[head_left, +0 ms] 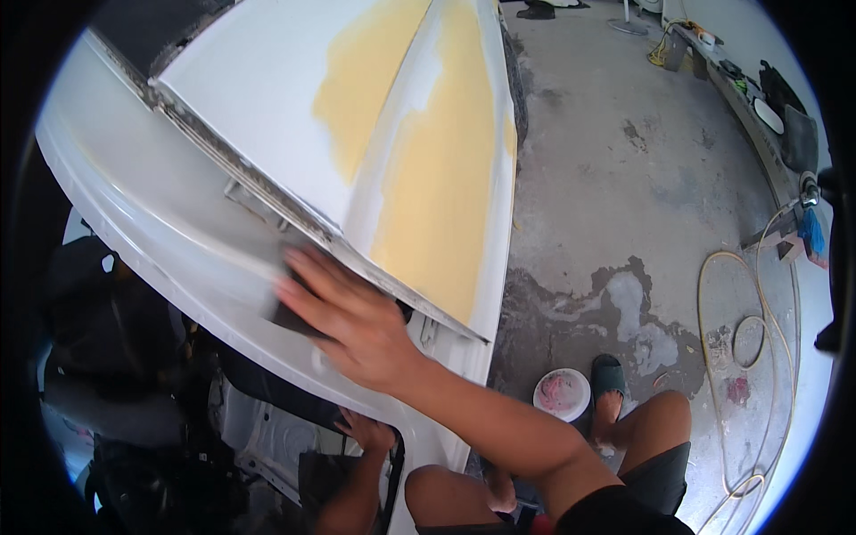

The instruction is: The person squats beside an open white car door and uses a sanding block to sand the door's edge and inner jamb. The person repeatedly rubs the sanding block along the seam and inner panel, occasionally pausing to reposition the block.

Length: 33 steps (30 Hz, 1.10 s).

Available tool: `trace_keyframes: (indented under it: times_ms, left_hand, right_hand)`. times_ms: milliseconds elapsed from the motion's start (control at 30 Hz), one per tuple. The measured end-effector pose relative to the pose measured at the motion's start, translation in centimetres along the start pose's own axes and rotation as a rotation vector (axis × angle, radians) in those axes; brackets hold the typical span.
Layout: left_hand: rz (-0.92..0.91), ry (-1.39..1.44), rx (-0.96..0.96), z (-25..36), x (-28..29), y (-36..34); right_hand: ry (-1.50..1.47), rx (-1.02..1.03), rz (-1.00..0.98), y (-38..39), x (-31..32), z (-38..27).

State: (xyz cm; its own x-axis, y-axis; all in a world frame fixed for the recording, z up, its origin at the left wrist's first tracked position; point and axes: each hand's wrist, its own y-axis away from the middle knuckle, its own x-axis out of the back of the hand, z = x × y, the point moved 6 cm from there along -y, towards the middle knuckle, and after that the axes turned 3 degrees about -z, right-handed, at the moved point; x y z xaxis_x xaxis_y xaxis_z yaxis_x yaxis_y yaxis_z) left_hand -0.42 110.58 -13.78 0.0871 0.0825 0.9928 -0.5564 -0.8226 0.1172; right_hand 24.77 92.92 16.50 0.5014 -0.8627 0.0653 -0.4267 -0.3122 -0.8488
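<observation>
Flat, even pressure

On the pale curved panel (169,201), a dark pad (296,318) sits gripped under the right hand (348,312); light strokes should suit the curve. Apart, the left hand (369,432) is by the opening's edge (398,456), grip unclear.

dark pad (292,323) against a pale car frame (169,205)

on my feed i see the dark pad partly covered, its exposed corner blurred. it sits against the broad face of the car frame. i see that frame as smooth and off-white, with bright highlights along its outer curve and a duller patch beside the pad, sweeping diagonally from upper left to lower right.
</observation>
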Motion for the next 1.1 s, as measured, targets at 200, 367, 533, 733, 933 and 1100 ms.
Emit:
trace_keyframes:
  times_ms: [200, 367, 533, 733, 933, 1100]
  left_hand:
    - [0.043, 0.021, 0.024, -0.2, -0.7, -1.1]
    - [-0.039, -0.112, 0.036, -0.5, -1.2, -0.8]
    - [-0.036, -0.118, -0.003, -0.5, -1.1, -0.5]
    - [-0.001, -0.145, -0.024, -1.0, -1.9, -1.1]
    - [-0.008, -0.120, -0.063, -1.5, -1.8, -1.1]
    - [-0.148, -0.272, 0.010, -1.1, -1.8, -0.6]
  right_hand:
    - [-0.008, 0.018, 0.076, -0.7, 0.7, -0.3]
    - [-0.100, -0.108, 0.094, 0.2, 0.8, -0.1]
    - [-0.347, -0.286, -0.020, 0.5, 0.0, 1.3]
    - [-0.313, -0.319, -0.033, 2.3, 0.3, 2.1]
    - [-0.399, -0.183, 0.122, 3.0, 0.9, 2.1]
    - [-0.427, -0.304, -0.078, 1.7, 0.2, 1.6]
